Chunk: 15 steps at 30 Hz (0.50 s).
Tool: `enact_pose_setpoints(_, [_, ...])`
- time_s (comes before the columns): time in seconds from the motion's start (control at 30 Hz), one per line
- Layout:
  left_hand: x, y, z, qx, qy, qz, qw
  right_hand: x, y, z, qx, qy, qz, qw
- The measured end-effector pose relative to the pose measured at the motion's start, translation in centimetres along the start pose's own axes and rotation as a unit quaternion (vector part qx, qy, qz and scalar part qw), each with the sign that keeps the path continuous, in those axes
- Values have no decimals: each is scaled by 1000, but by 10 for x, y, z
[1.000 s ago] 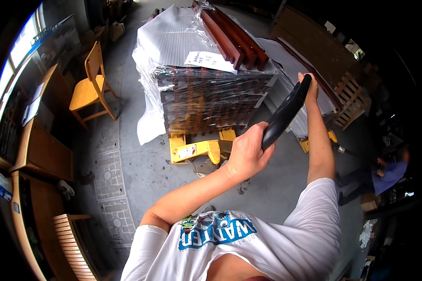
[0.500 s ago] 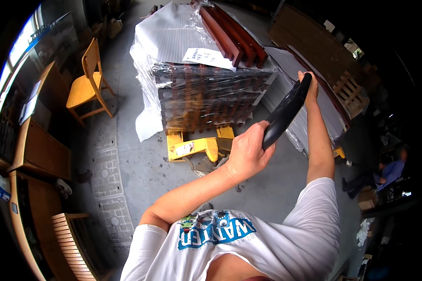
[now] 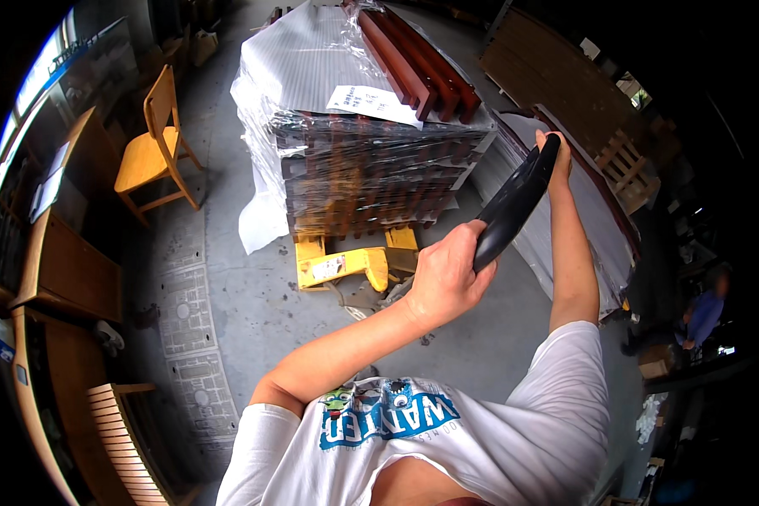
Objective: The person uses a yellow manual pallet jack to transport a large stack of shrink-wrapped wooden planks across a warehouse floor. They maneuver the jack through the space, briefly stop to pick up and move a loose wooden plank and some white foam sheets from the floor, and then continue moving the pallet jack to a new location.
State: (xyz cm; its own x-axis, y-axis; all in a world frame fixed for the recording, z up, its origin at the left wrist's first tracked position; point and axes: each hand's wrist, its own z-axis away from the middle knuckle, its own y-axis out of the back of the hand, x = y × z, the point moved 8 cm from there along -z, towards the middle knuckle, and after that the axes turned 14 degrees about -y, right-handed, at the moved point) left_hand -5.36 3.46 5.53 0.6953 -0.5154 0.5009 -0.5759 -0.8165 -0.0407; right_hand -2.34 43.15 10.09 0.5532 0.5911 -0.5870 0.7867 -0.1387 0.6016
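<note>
Both of my hands grip a long black handle (image 3: 519, 202) that slants from lower left to upper right in front of me. My left hand (image 3: 453, 271) is closed round its near end, and my right hand (image 3: 559, 158) is closed round its far end. Beyond it stands a yellow pallet truck (image 3: 343, 268), low on the floor. A tall load of dark red-brown wooden parts wrapped in clear film (image 3: 379, 181) rests over its forks. A white paper sheet (image 3: 374, 103) lies on top of the load. The join between handle and truck is mostly hidden by my left hand and arm.
Right of the load is a pale wrapped stack of flat panels (image 3: 578, 219). A wooden chair (image 3: 150, 152) and cabinets (image 3: 74, 268) line the left side, with a slatted wooden piece (image 3: 126, 438) nearer. A person in blue (image 3: 705, 316) is at the far right.
The wrapped load, truck and chair have shifted slightly left in view. The pale stack on the right reaches lower, and its yellow part is out of sight. My grip is unchanged.
</note>
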Motion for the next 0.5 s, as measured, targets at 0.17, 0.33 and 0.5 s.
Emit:
enact_pose_setpoints(0.17, [0, 0, -1, 0, 1, 3, 1000, 9, -1, -5, -4, 2, -17, 1000])
enact_pose_setpoints(0.33, [0, 0, -1, -1, 10, 5, 1000, 8, -1, -3, -5, -23, -28, 999])
enact_pose_setpoints(0.5, [-2, 0, 0, 3, 6, 7, 1000, -3, 0, 3, -13, -18, -35, 999])
